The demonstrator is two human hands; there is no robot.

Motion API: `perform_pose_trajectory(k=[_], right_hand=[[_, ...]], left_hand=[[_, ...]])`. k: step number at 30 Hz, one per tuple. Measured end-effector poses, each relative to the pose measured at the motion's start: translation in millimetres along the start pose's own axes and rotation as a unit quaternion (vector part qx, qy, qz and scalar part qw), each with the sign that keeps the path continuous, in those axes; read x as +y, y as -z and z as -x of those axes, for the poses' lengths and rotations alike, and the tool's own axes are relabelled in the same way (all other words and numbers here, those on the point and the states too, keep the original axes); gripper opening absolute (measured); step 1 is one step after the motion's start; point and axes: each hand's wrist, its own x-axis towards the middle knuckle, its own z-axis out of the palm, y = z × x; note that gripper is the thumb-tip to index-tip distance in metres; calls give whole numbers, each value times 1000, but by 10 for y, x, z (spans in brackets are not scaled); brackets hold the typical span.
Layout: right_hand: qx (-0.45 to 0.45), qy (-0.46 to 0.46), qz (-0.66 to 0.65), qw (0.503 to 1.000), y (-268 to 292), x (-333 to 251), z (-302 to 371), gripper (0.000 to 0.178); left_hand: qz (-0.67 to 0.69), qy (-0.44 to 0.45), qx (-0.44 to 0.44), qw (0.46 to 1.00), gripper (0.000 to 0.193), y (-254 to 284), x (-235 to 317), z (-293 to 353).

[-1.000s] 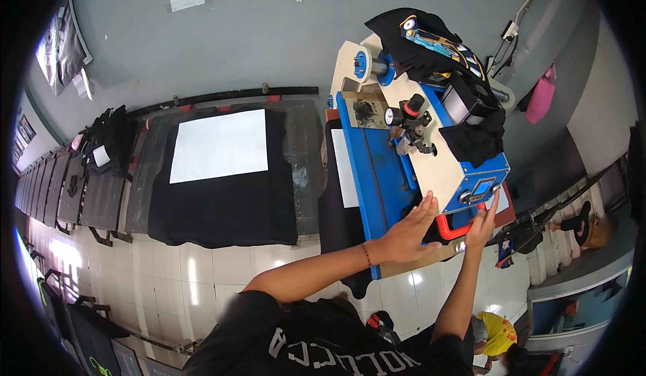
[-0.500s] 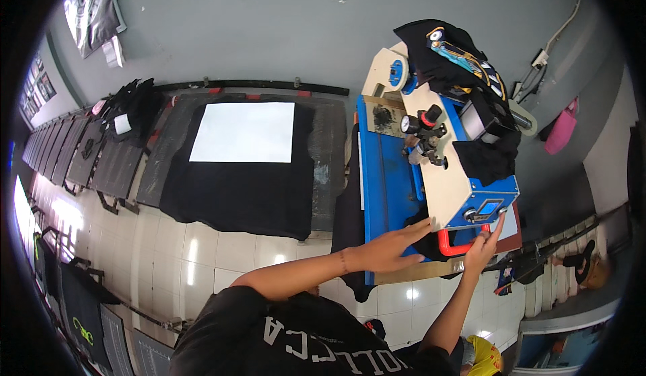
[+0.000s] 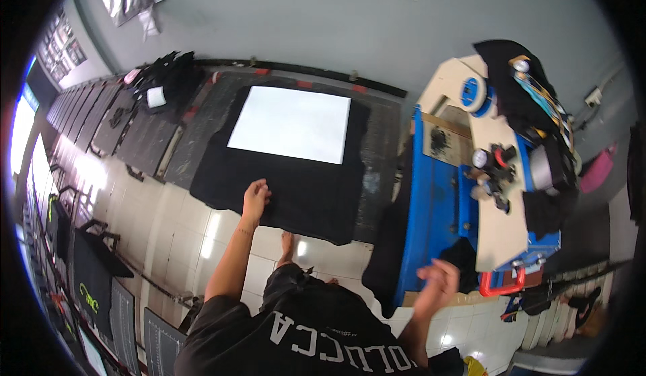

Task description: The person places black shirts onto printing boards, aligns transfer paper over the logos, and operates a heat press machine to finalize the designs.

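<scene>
My left hand is over the lower part of a black T-shirt, its fingers loosely bent and nothing visible in them. I cannot tell whether it touches the cloth. A white sheet lies flat on the upper part of the shirt, which is spread on a dark board. My right hand, smeared by motion, is by the near end of a blue and cream heat press, apart from its red handle. Black cloth shows under the press head.
Dark boards run in a row to the left, with a heap of black cloth on one. A pressure gauge with a valve and a printed black garment sit on the press. A grey wall stands behind.
Both hands have left the press controls and handle. My left hand has swung left to the black T-shirt; the right has drawn back toward me. The view has turned left.
</scene>
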Motion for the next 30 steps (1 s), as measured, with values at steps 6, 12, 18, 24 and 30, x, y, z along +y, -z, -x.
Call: perform_pose_trajectory(k=[6, 12, 18, 24, 30], right_hand=[[-374, -117, 26, 920, -1862, 590, -330, 21], [-503, -60, 102, 856, -3452, 1175, -583, 25], [-476, 115, 223, 843, -4906, 1776, -669, 48], [-467, 143, 294, 821, -5661, 1884, -660, 68], [-419, 101, 298, 852, -5802, 2029, -759, 34]], left_hand=[[242, 57, 107, 963, 52, 601, 245, -1037], [376, 79, 139, 913, 57, 952, 409, -1728], [202, 141, 123, 961, 44, 1095, 558, -1966], [14, 166, 75, 983, 28, 1207, 609, -2176], [29, 49, -29, 998, 33, 1171, 666, -2229]])
